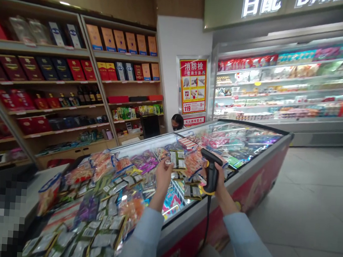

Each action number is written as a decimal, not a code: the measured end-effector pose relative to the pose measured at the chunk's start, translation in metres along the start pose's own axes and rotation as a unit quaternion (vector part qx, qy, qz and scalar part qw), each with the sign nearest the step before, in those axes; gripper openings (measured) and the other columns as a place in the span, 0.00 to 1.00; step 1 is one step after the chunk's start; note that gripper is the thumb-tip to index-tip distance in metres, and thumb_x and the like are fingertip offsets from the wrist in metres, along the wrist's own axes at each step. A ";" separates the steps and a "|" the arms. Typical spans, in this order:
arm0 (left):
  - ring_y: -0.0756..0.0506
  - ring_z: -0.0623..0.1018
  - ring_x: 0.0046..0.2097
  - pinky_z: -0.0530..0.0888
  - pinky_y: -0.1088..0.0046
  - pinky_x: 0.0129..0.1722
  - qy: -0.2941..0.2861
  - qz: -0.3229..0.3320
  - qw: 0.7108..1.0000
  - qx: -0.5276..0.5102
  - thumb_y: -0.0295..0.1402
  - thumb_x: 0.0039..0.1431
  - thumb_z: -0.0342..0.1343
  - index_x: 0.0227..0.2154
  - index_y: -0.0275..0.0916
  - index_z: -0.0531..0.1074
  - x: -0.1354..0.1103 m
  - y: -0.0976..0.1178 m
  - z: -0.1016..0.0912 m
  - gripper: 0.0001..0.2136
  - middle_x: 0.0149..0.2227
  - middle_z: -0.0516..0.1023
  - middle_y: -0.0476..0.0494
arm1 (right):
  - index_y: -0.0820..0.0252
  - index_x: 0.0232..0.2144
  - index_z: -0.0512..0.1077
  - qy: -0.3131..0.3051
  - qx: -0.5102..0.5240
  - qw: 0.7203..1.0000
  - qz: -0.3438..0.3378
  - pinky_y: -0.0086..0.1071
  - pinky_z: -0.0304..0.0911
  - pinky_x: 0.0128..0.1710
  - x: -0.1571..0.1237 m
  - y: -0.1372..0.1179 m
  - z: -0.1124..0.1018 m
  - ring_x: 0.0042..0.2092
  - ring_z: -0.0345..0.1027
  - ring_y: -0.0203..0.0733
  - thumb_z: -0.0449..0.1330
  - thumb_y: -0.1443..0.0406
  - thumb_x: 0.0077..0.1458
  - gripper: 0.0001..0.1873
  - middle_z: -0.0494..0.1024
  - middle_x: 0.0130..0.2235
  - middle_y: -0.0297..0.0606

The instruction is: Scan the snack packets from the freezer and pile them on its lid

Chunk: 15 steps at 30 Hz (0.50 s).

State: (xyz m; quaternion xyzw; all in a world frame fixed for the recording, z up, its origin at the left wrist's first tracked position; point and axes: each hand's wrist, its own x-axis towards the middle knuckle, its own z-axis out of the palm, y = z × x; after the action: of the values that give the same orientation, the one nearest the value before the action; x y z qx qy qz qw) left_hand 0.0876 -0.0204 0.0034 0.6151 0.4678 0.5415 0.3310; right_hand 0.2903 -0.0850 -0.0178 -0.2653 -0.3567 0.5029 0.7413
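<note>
My left hand [164,173] is closed on the left edge of a small green-and-silver snack packet [178,159], held up with its printed back toward me. My right hand [219,179] is wrapped round the grip of a black barcode scanner [212,172] with yellow trim. The scanner's head is tilted toward the upper left, close to the right side of the packet, and its cable [207,221] hangs down. Below both hands, more green-and-silver packets [192,192] lie on the glass top of a chest freezer [274,163].
Many packets are heaped on the freezer's left part, among them purple bags [87,208] and orange-red bags [78,173]. A person [177,122] is behind the freezer, by a dark monitor [150,126]. Shelves of boxes [128,76] stand at left, a lit refrigerated display [289,86] at right.
</note>
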 end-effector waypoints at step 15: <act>0.39 0.58 0.65 0.55 0.53 0.64 -0.037 0.213 0.949 0.228 0.43 0.65 0.42 0.56 0.40 0.67 0.010 -0.039 0.081 0.22 0.63 0.59 0.35 | 0.59 0.24 0.70 0.079 0.069 0.994 0.003 0.28 0.57 0.16 0.018 0.029 -0.046 0.18 0.60 0.37 0.60 0.47 0.44 0.20 0.69 0.16 0.35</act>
State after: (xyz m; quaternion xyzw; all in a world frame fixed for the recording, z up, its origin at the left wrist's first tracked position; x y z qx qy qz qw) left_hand 0.1574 0.0106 -0.0447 0.7794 0.4244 0.4546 0.0761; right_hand 0.3151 -0.0591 -0.0632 -0.2532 -0.2607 0.5061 0.7822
